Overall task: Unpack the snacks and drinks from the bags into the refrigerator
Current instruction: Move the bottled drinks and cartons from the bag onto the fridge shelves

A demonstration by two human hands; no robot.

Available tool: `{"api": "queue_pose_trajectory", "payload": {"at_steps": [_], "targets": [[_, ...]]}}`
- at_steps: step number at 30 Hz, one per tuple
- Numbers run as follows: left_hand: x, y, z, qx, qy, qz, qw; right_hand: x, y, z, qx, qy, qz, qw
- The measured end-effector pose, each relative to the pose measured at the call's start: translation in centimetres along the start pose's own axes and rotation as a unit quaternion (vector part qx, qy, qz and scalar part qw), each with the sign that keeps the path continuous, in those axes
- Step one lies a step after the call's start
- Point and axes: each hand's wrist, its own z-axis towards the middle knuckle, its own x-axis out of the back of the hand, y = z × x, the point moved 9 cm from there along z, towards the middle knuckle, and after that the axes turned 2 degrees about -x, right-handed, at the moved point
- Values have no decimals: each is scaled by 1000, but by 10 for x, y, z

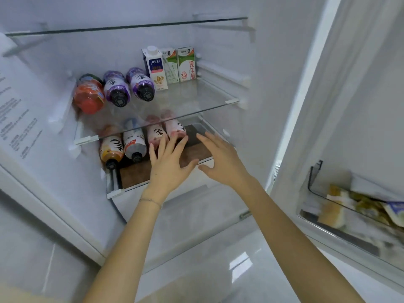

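Both forearms reach into the open refrigerator [262, 88] from the lower edge of the view. The left hand [168, 165] and right hand [220, 159] hover just above the front edge of the lower shelf [135, 176], fingers spread, palms down, holding nothing; the left fingertips are at the caps of the 2 pink bottles [166, 131], though contact cannot be confirmed.

The lower shelf carries 4 bottles lying caps outward along its left half: an orange bottle [111, 148], a white bottle [134, 143] and the 2 pink ones. Its right half is open, showing brown surface.

On the middle glass shelf [196, 99], 3 bottles lie at the left edge: a red bottle [89, 95] and 2 purple bottles [129, 87]. 3 cartons [170, 65] stand upright at the back, right of centre. The front right area is free.

The top glass shelf [131, 27] is seen edge-on.

At right, the door bin [349, 206] holds blurred packets [363, 206], cut off by the frame edge.
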Motion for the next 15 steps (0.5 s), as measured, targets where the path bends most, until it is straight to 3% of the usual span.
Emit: {"api": "queue_pose_trajectory", "payload": {"at_steps": [7,11,15], "targets": [[24,61,-32,-27,33,-5,999,72,-4,-73,-17,10,-80,997],[35,114,-59,-29,43,-38,998,118,-10,-133,-12,12,-62,998],[48,178,-89,-57,46,-62,995,169,-17,-189,7,63,-55,996]]}}
